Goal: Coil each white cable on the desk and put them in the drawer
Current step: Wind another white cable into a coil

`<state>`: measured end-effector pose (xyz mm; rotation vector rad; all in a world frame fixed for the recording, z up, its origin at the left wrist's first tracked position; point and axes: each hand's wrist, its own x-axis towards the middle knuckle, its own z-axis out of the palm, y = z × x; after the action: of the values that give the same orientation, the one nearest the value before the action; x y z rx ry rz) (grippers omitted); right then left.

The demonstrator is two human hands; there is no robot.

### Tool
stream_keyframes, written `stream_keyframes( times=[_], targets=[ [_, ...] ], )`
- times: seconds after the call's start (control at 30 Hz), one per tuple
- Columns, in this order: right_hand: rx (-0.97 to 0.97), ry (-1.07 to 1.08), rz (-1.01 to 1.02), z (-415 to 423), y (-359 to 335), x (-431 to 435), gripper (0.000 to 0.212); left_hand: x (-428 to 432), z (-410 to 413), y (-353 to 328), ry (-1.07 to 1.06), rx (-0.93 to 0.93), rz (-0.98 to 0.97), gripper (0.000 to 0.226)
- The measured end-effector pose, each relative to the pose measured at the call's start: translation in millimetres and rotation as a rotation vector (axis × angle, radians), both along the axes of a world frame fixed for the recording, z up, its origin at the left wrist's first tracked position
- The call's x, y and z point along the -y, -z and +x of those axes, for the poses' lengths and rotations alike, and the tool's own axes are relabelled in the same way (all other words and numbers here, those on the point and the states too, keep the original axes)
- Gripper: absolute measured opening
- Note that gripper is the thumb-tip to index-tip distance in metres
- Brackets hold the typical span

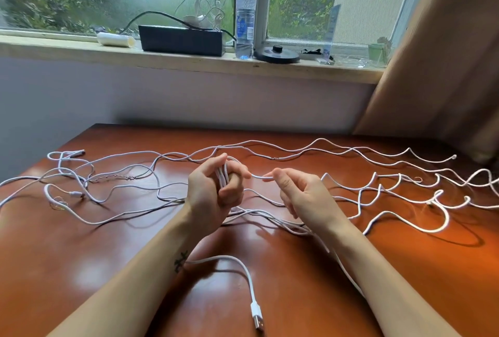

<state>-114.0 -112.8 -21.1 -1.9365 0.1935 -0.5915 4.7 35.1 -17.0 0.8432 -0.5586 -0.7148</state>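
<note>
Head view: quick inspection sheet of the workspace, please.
Surface: glossy brown desk, cables spread across it.
Job's things: white cable partly looped; USB plug near front edge; drawer not in view.
Clutter: nothing seen.
Hands: left hand grips the loops; right hand fingers pinch the strand.
Cables: loose white cables, wavy and overlapping.
Surroundings: windowsill with water bottle, black box; curtain at right.
</note>
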Motion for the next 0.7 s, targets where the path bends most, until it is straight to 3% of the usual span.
stream_keyframes(
  times=[0.2,0.43,0.7],
  targets=[
    [-0.002,-0.028,-0.003,-3.2,-3.8,-1.0,0.043,0.8,-1.2,3.3,0.081,0.081,0.080,0.053],
    [0.029,0.077,-0.195,-2.9,-1.3,-0.3,0.016,2.2,-4.2,8.2,0.141,0.167,0.224,0.062],
    [0.044,0.022,-0.172,-3.9,-4.4,-3.8,0.017,1.5,-9.9,9.4,0.367,0.167,0.241,0.074]
  ],
)
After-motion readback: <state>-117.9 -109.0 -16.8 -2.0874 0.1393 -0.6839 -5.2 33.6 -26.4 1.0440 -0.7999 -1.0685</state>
